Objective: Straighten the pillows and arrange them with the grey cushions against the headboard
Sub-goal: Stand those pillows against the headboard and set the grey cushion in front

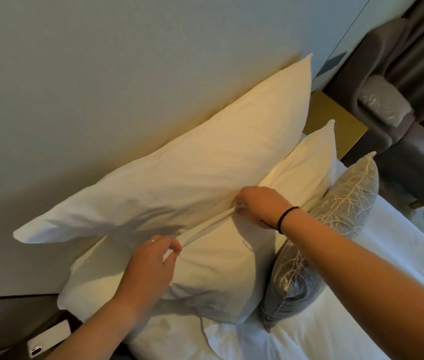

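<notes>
Landmark: headboard [75, 100]. Rear pillow [179, 162] leans flat against it. Front pillow [213, 266] stands just before that, propped upright, likely to build a tiered stack. Both hands pinch the front pillow's top edge, probably pulling the case taut. Left hand [151, 263]: thumb and fingertips nipping fabric, wrist low, forearm rising from below. Right hand [260, 203]: knuckles up, fingers curled onto the seam, arm stretched across the bed. Grey cushion [335, 211] leans farthest from the headboard, against the front pillow.
</notes>
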